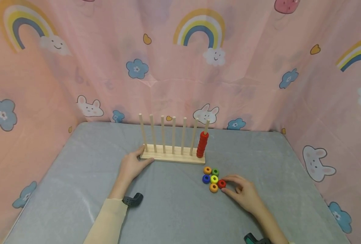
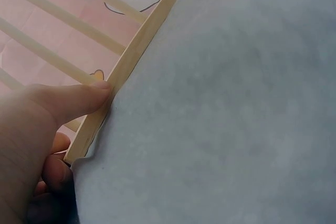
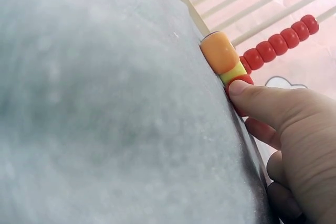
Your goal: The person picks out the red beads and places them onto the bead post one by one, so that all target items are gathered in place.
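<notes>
A wooden peg rack (image 1: 171, 156) with several upright pegs stands on the table. My left hand (image 1: 131, 166) grips its left end, thumb (image 2: 86, 98) along the front edge and other fingers behind. A stack of red beads (image 1: 202, 145) fills most of the rightmost peg; the other pegs are bare. In front of the rack's right end lies a cluster of loose beads: two orange (image 1: 213, 187), a blue (image 1: 206, 179), a green (image 1: 215, 172) and a yellow (image 1: 214, 179). At the cluster's right side my right hand (image 1: 243, 194) pinches a red bead (image 1: 221, 183) between thumb and finger, low at the tabletop.
A grey cloth (image 1: 174, 210) covers the table. Behind it and at both sides hangs a pink curtain (image 1: 168, 91) printed with rainbows, rabbits and flowers. Dark straps (image 1: 133, 200) sit on the wrists.
</notes>
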`<state>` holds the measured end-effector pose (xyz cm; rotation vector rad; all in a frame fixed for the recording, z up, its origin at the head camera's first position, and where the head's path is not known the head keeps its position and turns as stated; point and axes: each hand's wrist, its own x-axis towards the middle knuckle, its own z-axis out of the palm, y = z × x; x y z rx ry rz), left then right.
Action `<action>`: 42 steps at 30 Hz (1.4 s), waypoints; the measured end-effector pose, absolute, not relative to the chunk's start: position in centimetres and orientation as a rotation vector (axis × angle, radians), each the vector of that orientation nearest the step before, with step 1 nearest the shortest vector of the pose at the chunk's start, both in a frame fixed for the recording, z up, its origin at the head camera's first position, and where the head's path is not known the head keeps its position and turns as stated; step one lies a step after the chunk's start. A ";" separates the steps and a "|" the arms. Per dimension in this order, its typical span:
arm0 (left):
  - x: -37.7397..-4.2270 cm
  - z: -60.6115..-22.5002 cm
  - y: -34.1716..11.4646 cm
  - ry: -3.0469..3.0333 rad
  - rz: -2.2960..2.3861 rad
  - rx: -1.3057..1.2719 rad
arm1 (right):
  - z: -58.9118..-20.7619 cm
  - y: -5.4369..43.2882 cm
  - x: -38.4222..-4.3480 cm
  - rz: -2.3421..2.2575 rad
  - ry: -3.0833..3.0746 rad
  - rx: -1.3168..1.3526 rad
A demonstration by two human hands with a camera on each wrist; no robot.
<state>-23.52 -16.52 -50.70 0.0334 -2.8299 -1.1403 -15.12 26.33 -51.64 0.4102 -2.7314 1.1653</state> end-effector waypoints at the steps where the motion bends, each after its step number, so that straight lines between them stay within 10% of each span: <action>1: -23.5 -50.7 -16.5 -2.830 -1.142 0.034 | -51.6 26.3 -15.1 1.173 -2.733 0.403; 42: -23.5 -50.7 -16.5 -2.843 -1.143 0.046 | -51.4 26.4 -15.0 1.383 -2.728 0.258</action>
